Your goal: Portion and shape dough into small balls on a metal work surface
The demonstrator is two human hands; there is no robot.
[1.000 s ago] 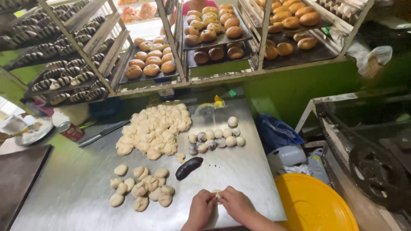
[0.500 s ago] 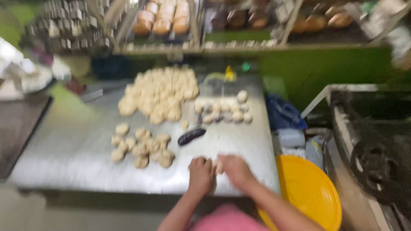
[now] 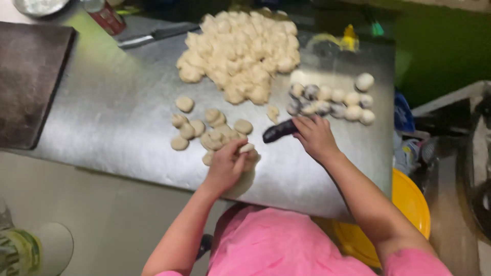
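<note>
My left hand [image 3: 228, 164] closes its fingers on a small flat dough piece [image 3: 247, 148] at the near edge of a scatter of flattened dough pieces [image 3: 210, 129] on the steel table [image 3: 112, 112]. My right hand [image 3: 314, 137] rests on the end of a dark purple roll of filling [image 3: 277, 131]. A big heap of dough lumps [image 3: 240, 51] lies farther back. A row of filled dough balls [image 3: 335, 99] sits just beyond my right hand.
A knife [image 3: 156, 36] lies at the table's far left, next to a red can [image 3: 105, 15]. A dark tray [image 3: 28, 82] lies to the left. A yellow round lid [image 3: 404, 214] stands below the table's right edge.
The view has tilted down and closer. My hands, together at the table's near edge before, have parted: the left went to the flat dough pieces, the right to the purple roll.
</note>
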